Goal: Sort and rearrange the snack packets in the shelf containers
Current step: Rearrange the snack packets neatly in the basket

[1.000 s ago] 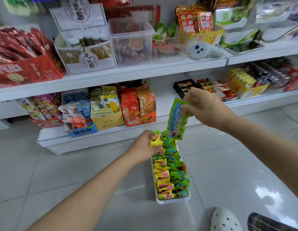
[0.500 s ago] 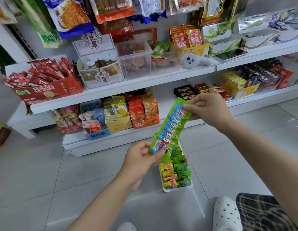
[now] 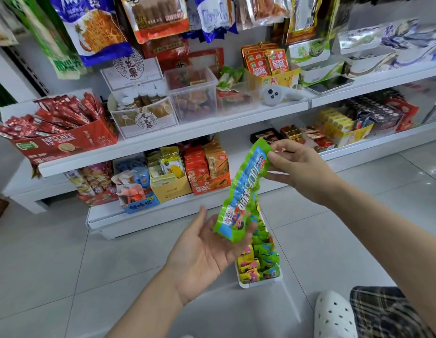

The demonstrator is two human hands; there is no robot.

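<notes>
A long green and blue snack bag [image 3: 243, 191] hangs crumpled in the air in front of the lower shelf. My right hand [image 3: 295, 164] pinches its top end. My left hand [image 3: 207, 250] lies palm up with straight fingers under the bag's bottom end, which rests on the fingertips. Below the bag, a narrow white tray [image 3: 260, 284] stands on the floor, filled with several small yellow, pink, green and blue packets.
Two white shelves [image 3: 212, 128] hold boxes of snacks: a red Nescafe box [image 3: 65, 142], a clear bin [image 3: 192, 98], yellow and orange cartons [image 3: 207, 174]. Large bags hang above. A white shoe [image 3: 334, 315] is at the lower right on the grey tiled floor.
The right hand lifted the green bag out of the tray and stretched it upward. My left hand left the tray, gripped the bag's lower end, then opened flat beneath it. The camera tilted up.
</notes>
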